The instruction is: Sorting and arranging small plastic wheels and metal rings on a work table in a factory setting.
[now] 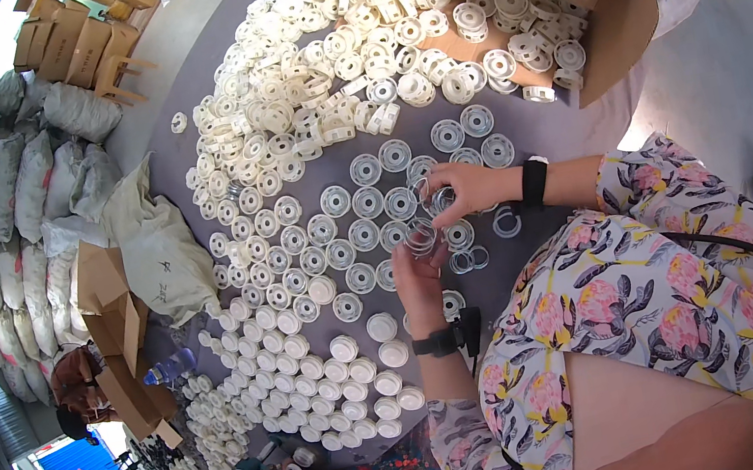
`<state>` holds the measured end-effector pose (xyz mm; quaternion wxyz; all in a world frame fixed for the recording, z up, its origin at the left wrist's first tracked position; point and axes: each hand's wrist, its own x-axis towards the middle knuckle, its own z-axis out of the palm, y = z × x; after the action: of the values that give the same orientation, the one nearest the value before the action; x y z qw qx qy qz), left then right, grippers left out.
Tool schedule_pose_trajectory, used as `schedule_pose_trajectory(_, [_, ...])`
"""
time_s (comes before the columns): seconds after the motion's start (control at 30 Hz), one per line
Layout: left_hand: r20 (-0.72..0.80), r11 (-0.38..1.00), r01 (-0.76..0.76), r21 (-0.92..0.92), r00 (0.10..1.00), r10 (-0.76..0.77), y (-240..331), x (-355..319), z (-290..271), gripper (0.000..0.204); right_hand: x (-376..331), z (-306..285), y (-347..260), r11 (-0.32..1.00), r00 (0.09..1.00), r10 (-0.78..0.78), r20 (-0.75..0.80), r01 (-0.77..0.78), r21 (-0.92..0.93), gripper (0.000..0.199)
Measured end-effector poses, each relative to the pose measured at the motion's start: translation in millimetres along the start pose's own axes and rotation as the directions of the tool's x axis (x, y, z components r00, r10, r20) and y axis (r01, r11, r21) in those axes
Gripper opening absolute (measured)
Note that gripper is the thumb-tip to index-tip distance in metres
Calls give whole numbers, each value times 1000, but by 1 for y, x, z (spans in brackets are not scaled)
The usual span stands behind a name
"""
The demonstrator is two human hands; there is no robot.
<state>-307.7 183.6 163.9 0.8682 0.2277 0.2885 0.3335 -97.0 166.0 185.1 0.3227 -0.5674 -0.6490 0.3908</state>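
Note:
My left hand (pixel 419 278) is raised over the table with its fingers curled round a thin shiny ring (pixel 420 235). Just beyond it, my right hand (pixel 461 193) pinches more thin rings between thumb and fingers; how many is hard to make out. Beneath both hands, round white wheel-like parts (pixel 363 234) with silvery-grey faces lie flat in rows. Beside my right wrist is a loose pair of rings (pixel 506 221), and smaller rings (pixel 470 260) lie below it.
A large heap of cream round parts (pixel 302 88) spills from a tipped cardboard box (pixel 603 8) at the back. White domed caps (pixel 306 376) cover the near left. A water bottle (pixel 169 366), open carton (pixel 117 318) and stacked sacks (pixel 10 187) are farther left, with another person (pixel 80 384) nearby.

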Motion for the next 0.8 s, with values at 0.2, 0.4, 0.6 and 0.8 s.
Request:
schedule_pose_trajectory(0.2, [-87,966,-73,248,992,97,-5,-2,-11,13,-1,3,7,997,999,21,-31,-23,-78,49])
schedule_pose_trajectory(0.4, [-305,982,-151,112,935,179,18,-5,-35,12,1,-24,11,962,973,-62,-221,-1,-272,51])
schedule_pose_trajectory(0.6, [-488,829,-31,558,796,359,50,23,-89,42,0,-17,18,988,978,30,-205,-60,-141,45])
schedule_pose_trajectory(0.8, [-465,663,-91,743,643,608,124,59,-195,47,-19,-3,8,996,986,57,-159,-68,-60,43])
